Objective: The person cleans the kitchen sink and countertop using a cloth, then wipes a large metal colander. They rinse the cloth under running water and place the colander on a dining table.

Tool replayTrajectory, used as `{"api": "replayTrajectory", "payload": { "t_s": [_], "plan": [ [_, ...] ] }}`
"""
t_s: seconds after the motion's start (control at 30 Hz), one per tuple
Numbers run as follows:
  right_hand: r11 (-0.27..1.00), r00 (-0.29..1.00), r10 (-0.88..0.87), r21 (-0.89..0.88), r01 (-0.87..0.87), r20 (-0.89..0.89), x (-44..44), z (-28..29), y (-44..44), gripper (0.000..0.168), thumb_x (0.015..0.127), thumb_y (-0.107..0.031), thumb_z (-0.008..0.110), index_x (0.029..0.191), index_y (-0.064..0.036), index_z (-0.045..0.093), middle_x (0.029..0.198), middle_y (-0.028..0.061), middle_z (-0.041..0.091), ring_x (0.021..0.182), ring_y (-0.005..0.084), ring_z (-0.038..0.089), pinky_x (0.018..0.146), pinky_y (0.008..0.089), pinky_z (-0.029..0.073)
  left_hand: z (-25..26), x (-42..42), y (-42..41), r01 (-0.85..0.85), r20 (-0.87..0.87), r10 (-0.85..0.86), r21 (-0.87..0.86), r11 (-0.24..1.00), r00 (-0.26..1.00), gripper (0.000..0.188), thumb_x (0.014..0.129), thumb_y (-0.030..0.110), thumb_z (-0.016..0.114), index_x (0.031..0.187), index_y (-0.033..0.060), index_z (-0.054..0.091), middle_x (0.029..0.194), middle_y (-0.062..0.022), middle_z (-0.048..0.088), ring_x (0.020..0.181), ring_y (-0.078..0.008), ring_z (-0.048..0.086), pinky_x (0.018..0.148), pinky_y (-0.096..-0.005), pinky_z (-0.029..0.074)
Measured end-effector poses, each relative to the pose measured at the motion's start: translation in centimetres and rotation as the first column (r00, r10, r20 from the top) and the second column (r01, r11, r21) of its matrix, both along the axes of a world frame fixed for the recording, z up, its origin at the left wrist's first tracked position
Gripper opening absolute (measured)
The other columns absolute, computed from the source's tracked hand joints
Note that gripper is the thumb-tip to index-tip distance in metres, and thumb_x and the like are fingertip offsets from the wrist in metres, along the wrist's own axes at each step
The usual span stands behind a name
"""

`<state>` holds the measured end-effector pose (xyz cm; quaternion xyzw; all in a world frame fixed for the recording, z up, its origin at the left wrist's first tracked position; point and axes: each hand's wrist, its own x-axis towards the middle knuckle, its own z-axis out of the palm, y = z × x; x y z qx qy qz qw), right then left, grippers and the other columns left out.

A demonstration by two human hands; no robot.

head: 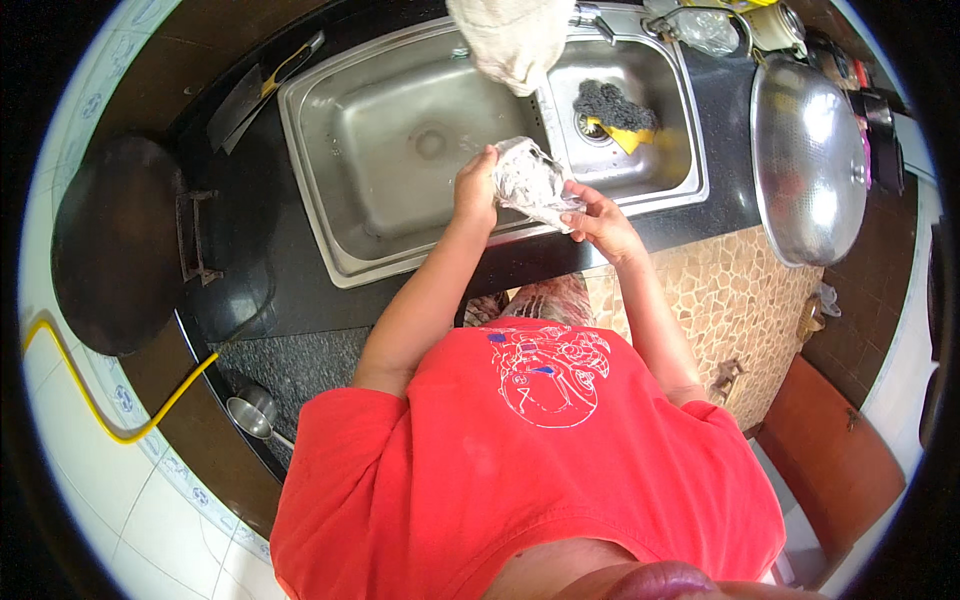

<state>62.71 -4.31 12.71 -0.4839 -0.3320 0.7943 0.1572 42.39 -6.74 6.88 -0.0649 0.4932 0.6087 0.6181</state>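
A crumpled, shiny whitish plastic bag [531, 180] is between my two hands, above the front edge of a double-bowl steel sink [309, 180]. My left hand [475, 189] grips its left side, thumb towards the top. At its lower right corner, the fingers and thumb of my right hand [600, 221] pinch the plastic. Dark marks show on the bag, but what it holds, if anything, I cannot tell. A grey scouring mesh [613, 105] and a yellow cloth or sponge [630, 139] lie by the drain in the smaller right bowl.
A whitish cloth [514, 37] hangs over the sink's divider near the faucet [596, 22]. Cleavers or knives [247, 101] lie left on the black counter [247, 180]. A dark round board [116, 244] leans beyond them. Right stands a large perforated metal lid or basin [806, 161]; a ladle [253, 412] lies lower left.
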Motion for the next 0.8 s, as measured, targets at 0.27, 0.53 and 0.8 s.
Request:
{"api": "replayTrajectory", "payload": {
  "t_s": [0.27,0.53,0.8],
  "plan": [
    [0.933,0.999,-0.043,0.356,0.039,0.002,0.5,0.8,1.4,0.059,0.082,-0.032,0.066,0.129,-0.001,0.048,0.128,0.0140,0.050,0.117,0.0205,0.047,0.100,0.0322,0.035,5.6,2.5,-0.1,0.438,-0.186,-0.399,0.290,0.851,0.898,0.026,0.095,0.024,0.052,0.107,0.0026,0.061,0.095,-0.0005,0.062,0.089,-0.0090,0.056,0.080,-0.0244,0.045],
    [0.937,0.952,-0.210,0.233,0.261,-0.225,2.1,0.9,2.2,0.017,0.090,-0.025,0.058,0.095,-0.009,0.056,0.116,0.0039,0.055,0.105,0.0139,0.052,0.092,0.0347,0.044,8.9,1.2,1.4,0.479,-0.428,-0.362,0.202,0.855,0.828,0.030,0.096,0.027,0.049,0.104,-0.0003,0.060,0.091,-0.0001,0.062,0.081,-0.0065,0.056,0.074,-0.0217,0.046],
    [0.939,0.895,-0.301,0.061,0.338,-0.330,1.7,1.2,1.3,0.051,0.086,-0.028,0.065,0.125,0.001,0.049,0.110,0.0099,0.063,0.098,0.0161,0.060,0.088,0.0298,0.046,10.7,3.1,3.1,0.650,-0.734,-0.381,0.109,0.752,0.563,0.028,0.096,0.025,0.049,0.100,0.0004,0.062,0.088,-0.0006,0.064,0.081,-0.0075,0.055,0.073,-0.0242,0.044]
  ]
}}
